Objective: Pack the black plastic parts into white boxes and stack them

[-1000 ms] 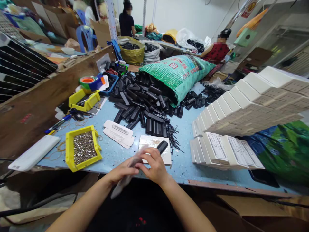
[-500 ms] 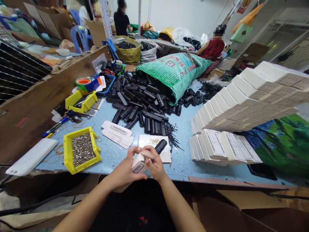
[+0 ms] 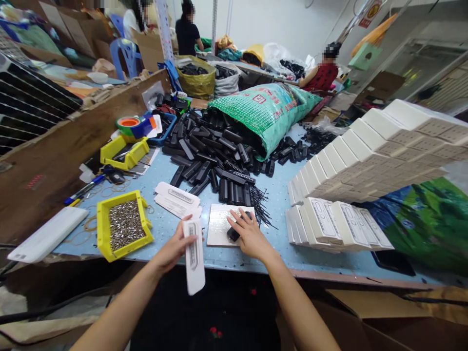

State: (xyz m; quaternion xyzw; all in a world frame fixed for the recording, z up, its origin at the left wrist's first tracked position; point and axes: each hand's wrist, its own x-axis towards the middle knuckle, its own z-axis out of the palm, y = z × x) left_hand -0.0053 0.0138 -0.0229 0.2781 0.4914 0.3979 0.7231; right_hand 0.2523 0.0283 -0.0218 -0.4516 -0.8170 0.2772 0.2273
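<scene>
My left hand [image 3: 176, 248] grips a slim white carton [image 3: 195, 257] with a printed front. The carton tilts over the table's front edge, thumb across its face. My right hand [image 3: 252, 236] reaches over a black plastic case [image 3: 234, 234], its fingers across the top; the thumb is hidden. Under the case lies a white board [image 3: 216, 229]. Printed white cartons [image 3: 177, 199] lie flat just beyond my left hand. Behind the board are a pile of black plastic cases [image 3: 199, 170] and a bunch of thin black sticks [image 3: 262, 207].
A yellow bin [image 3: 144, 239] of small metal pieces stands at the left, near another yellow bin [image 3: 137, 157]. A green woven sack [image 3: 270, 109] spills black parts. Stacked white boxes [image 3: 329, 163] rise at the right. Two people sit or stand at the back.
My hands were together around the white carton. They have moved apart: the left keeps the carton, now turned lengthwise, while the right has gone to the black case on the board.
</scene>
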